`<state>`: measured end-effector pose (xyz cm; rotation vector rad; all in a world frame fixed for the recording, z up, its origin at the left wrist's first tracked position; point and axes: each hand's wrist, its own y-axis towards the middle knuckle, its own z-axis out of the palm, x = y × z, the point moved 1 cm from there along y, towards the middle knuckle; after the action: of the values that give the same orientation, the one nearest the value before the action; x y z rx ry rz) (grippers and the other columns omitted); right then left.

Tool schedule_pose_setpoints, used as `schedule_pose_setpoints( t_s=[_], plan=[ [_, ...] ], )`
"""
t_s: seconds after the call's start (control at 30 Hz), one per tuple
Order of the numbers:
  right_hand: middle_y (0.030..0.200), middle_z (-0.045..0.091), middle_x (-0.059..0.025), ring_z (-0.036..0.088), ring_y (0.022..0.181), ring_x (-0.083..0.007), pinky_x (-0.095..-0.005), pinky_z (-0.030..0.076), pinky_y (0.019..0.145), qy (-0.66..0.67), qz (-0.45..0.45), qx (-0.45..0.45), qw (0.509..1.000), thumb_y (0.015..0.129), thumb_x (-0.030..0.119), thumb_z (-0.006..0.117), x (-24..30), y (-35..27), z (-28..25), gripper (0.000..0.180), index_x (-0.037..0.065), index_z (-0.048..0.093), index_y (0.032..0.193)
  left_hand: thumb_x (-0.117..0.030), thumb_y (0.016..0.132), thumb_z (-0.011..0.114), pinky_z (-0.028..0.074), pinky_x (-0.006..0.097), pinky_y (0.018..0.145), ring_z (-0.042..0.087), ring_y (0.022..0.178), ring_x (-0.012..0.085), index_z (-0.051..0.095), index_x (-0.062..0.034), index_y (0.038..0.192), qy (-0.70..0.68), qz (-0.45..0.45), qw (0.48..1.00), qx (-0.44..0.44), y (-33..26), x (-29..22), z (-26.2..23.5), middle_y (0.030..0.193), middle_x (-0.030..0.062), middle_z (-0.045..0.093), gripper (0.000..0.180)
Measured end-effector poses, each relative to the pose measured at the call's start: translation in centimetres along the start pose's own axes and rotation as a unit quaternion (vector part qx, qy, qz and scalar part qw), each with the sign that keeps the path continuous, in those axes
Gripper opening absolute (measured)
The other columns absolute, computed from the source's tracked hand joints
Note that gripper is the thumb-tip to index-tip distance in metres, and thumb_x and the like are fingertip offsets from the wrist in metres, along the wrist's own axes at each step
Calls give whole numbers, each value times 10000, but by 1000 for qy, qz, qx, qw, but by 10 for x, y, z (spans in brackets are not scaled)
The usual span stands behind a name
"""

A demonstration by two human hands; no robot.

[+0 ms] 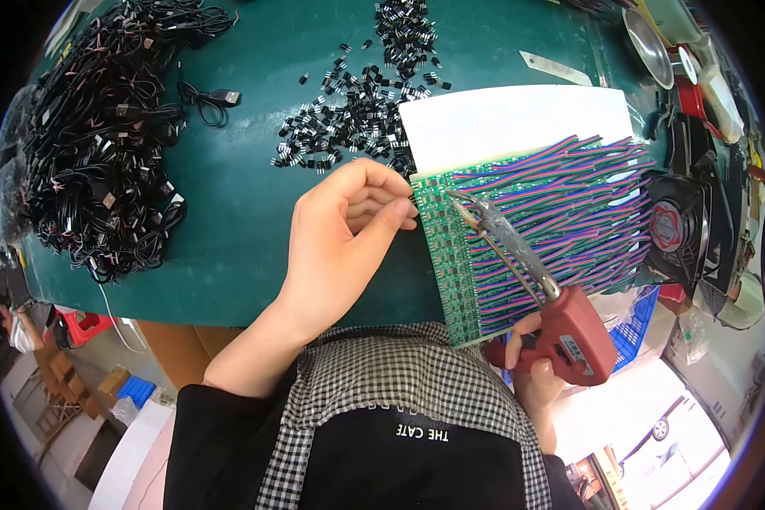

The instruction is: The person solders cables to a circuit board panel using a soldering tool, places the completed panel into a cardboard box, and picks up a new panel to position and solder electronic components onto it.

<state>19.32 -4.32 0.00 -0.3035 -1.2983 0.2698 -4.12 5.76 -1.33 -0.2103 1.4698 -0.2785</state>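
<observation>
My right hand is wrapped round the handle of a red soldering gun. The gun's long metal tip slants up and left over a panel of green circuit boards, ending near its upper left part. Rows of thin twisted blue, red and black wires run to the right from the boards. At the panel's upper left edge, my left hand has thumb and forefinger pinched together, the other fingers curled. Whatever may be between those fingertips is too small or hidden to make out.
Small black three-legged components lie heaped beyond my left hand. A large pile of black USB cables covers the table's left side, one cable apart from it. White sheet, metal ruler and fan lie far and right.
</observation>
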Motion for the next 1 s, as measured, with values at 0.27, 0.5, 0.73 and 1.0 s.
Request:
schedule_pose_setpoints(
  t_s=[0.27,0.5,0.73,1.0],
  plan=[
    [994,578,-117,530,645,-135,-233,419,546,7,-23,5,1000,722,331,741,-6,-4,10,636,-13,451,1172,64,824,531,509,245,708,616,771,129,480,13,974,-14,-11,1000,5,3,1,0,806,63,605,166],
    [749,605,-55,558,582,-119,-223,432,554,-80,-22,32,996,672,212,776,-4,2,4,560,-55,496,1078,72,788,535,495,230,681,611,727,116,472,-3,961,-8,-46,999,-13,7,3,1,748,45,601,198],
    [698,596,-45,563,590,-115,-211,438,577,-143,14,32,989,659,52,669,-5,0,2,465,-52,490,1075,65,758,551,443,171,610,555,661,30,497,-1,907,-52,-33,998,-30,8,9,1,711,12,604,171],
    [634,580,-40,553,578,-114,-228,444,575,-99,-27,-7,995,691,195,670,-15,-3,3,512,-66,468,1083,71,785,538,457,183,656,564,712,46,499,-1,887,-92,-11,995,-44,5,15,7,766,26,595,131]
  ],
)
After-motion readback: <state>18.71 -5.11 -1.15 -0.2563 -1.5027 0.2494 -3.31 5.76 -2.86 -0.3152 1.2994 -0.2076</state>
